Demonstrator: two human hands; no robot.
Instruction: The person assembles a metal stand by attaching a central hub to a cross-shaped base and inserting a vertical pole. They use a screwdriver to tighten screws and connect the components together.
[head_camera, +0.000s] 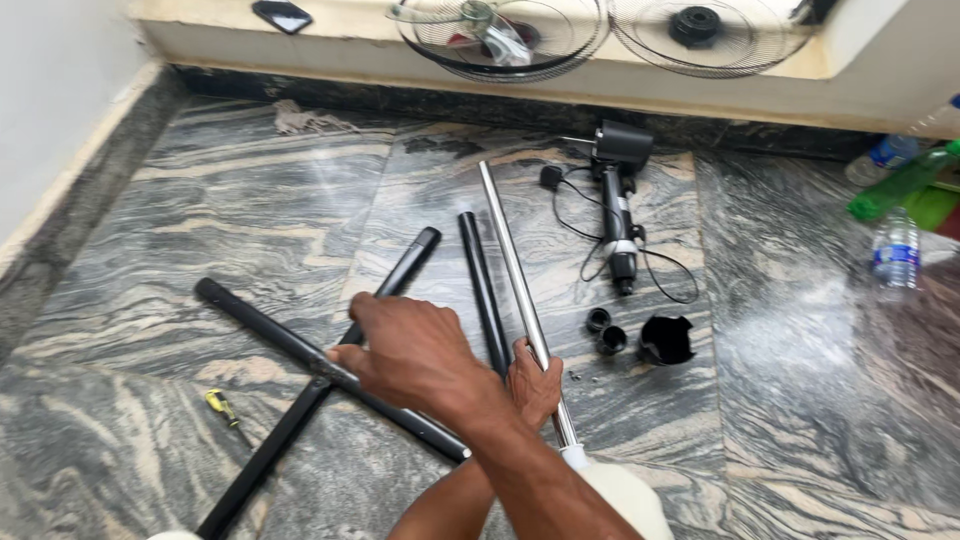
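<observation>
Head view showed the person's arms crossed over a grey marble floor (780, 330). One hand (415, 350), which I took for the right since its forearm came up from the lower right, lay closed over the joint of two crossed black bars (300, 350), knuckles up, gripping where they met. The other hand (535, 380), taken for the left, was wrapped round a chrome tube (515, 265) near its lower end. That tube's long axis ran away from the person, leaning slightly left, and a shorter black tube (482, 285) lay just beside it, parallel. Right of them sat a fan motor with its cord (618, 200), two small black collars (605, 330) and a black cap (666, 340). A yellow screwdriver (222, 406) rested left of the bars.
</observation>
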